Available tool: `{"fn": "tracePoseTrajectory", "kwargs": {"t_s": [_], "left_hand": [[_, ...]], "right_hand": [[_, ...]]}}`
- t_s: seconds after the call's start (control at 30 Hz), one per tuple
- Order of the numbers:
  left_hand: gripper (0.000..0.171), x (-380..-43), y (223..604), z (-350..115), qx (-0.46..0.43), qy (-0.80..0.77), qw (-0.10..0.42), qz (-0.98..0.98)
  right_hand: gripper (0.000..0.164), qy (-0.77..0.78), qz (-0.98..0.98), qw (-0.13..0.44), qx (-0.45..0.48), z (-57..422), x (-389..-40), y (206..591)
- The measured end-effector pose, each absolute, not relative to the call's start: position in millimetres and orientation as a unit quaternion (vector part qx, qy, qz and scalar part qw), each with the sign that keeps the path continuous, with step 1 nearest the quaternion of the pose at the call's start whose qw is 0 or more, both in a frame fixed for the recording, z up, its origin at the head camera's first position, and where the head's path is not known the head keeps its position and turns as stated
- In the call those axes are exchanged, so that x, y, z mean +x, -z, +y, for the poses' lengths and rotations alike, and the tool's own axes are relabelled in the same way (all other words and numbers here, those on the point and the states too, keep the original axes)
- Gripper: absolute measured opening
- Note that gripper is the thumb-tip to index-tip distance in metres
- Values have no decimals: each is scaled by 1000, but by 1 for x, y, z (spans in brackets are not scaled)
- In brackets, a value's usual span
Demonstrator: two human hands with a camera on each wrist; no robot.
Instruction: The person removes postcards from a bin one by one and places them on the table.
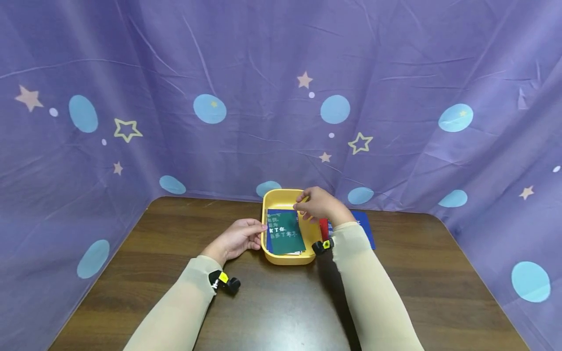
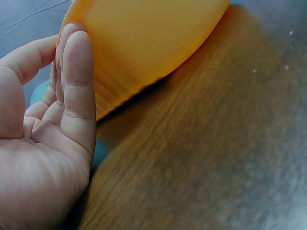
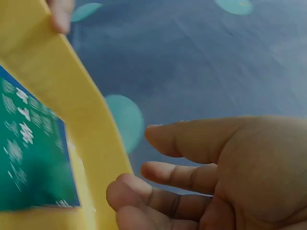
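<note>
A yellow plastic bin (image 1: 288, 261) stands on the wooden table, holding a small stack of cards. On top lies a green card (image 1: 287, 233) with white writing; blue edges show beneath it. My left hand (image 1: 240, 237) pinches the bin's left rim, thumb over the edge and fingers against the outer wall (image 2: 144, 43). Above the bin's right side hovers my right hand (image 1: 319, 204), its fingers loosely bent with nothing between them. In the right wrist view its fingertips (image 3: 125, 189) overlap the yellow rim.
Right of the bin, partly behind my right forearm, lie a blue card (image 1: 365, 228) and a red one (image 1: 324, 229) on the table (image 1: 417, 273). A purple curtain (image 1: 263, 161) with stars and dots hangs along the table's back and sides.
</note>
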State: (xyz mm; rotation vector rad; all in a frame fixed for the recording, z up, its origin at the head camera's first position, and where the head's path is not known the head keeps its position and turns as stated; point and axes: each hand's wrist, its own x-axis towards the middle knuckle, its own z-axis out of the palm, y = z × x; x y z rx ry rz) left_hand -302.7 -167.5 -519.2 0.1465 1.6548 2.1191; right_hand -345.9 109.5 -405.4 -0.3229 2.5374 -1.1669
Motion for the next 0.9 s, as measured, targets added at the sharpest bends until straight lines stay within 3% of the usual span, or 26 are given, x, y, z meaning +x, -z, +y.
{"fn": "tracePoseTrajectory", "kwargs": {"t_s": [0.2, 0.57, 0.9], "left_hand": [[10, -303, 520, -164, 54, -766, 230, 597], [10, -305, 517, -160, 58, -765, 227, 600], [11, -305, 520, -168, 57, -765, 225, 600]], "right_hand": [[29, 365, 904, 196, -104, 83, -352, 414], [29, 277, 940, 183, -76, 68, -364, 430], [45, 201, 954, 213, -61, 55, -367, 433]]}}
